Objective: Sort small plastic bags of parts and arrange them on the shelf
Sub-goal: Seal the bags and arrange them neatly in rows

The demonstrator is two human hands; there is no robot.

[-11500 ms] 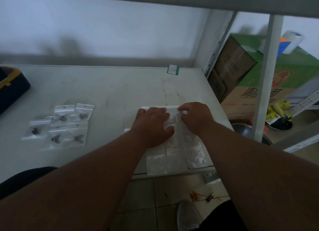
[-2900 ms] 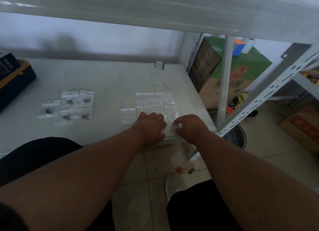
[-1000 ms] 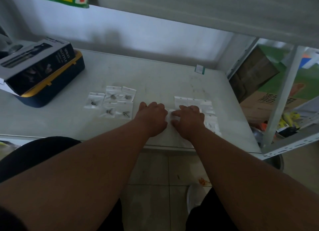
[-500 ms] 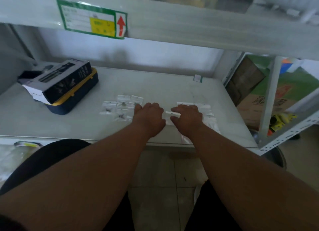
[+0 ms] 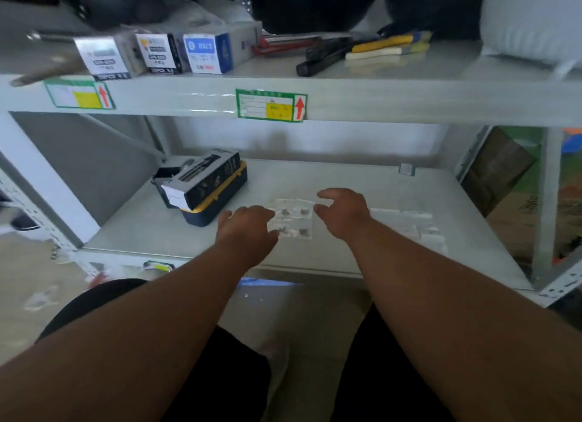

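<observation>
A cluster of small clear bags with dark parts (image 5: 293,219) lies on the white shelf (image 5: 346,182), between my two hands. My left hand (image 5: 248,227) covers the cluster's left edge, fingers loosely spread. My right hand (image 5: 343,210) hovers at its right edge, fingers relaxed and slightly curled, holding nothing. A second group of pale, flat bags (image 5: 406,226) lies in rows to the right, partly hidden by my right forearm.
A dark box lies on a blue-and-yellow case (image 5: 208,188) at the shelf's left. The upper shelf (image 5: 378,97) carries small boxes, tools and black pans. A cardboard box (image 5: 497,172) stands beyond the right upright (image 5: 549,201). My knees are below the shelf edge.
Both hands have moved left, off the pale bags and onto the cluster with dark parts. The camera has tilted up, bringing the upper shelf into view.
</observation>
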